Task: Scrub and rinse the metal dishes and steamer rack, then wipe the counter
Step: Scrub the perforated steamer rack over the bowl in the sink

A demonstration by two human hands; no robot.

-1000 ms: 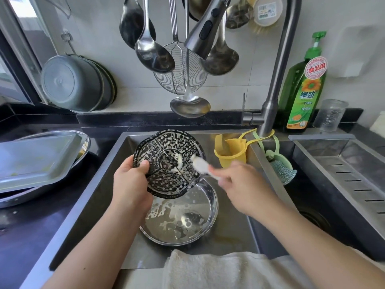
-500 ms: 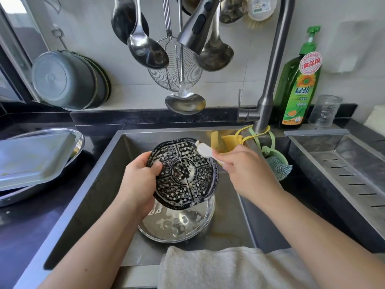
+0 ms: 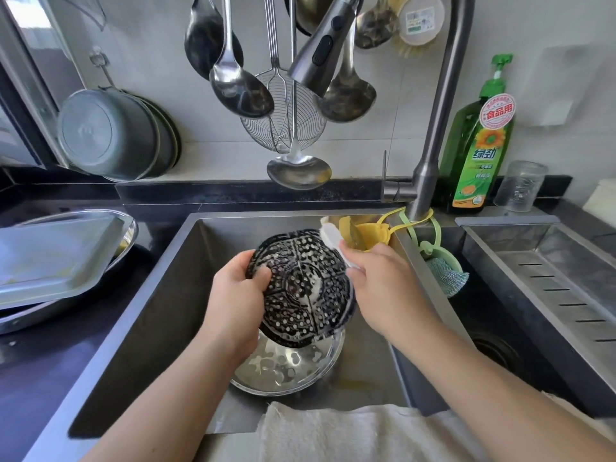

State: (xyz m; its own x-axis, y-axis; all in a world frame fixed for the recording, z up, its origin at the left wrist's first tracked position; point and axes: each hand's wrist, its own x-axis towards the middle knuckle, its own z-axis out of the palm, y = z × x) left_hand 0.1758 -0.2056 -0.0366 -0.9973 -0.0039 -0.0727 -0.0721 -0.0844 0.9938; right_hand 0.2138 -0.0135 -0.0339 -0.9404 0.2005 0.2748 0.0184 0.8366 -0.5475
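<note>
My left hand (image 3: pixel 238 298) grips the left rim of the round perforated steamer rack (image 3: pixel 305 290), held tilted over the sink (image 3: pixel 160 295). My right hand (image 3: pixel 380 285) holds a white brush (image 3: pixel 330 236), whose head sits at the rack's upper right edge. Under the rack, a soapy round metal dish (image 3: pixel 286 371) lies on the sink floor. On the counter at left, a rectangular metal tray (image 3: pixel 56 255) rests on a round metal plate (image 3: pixel 128 228).
A faucet (image 3: pixel 433 135) and its spray head (image 3: pixel 320 51) hang above the sink among ladles and a strainer (image 3: pixel 283 118). Green dish soap (image 3: pixel 480 145) and a glass (image 3: pixel 520 185) stand at back right. A white towel (image 3: pixel 333 431) lies on the front edge. Right: a second basin (image 3: pixel 550 278).
The brush moved from the rack's middle up to its upper right edge. The rack turned and shifted right in my left hand, and much of the foam on it is gone.
</note>
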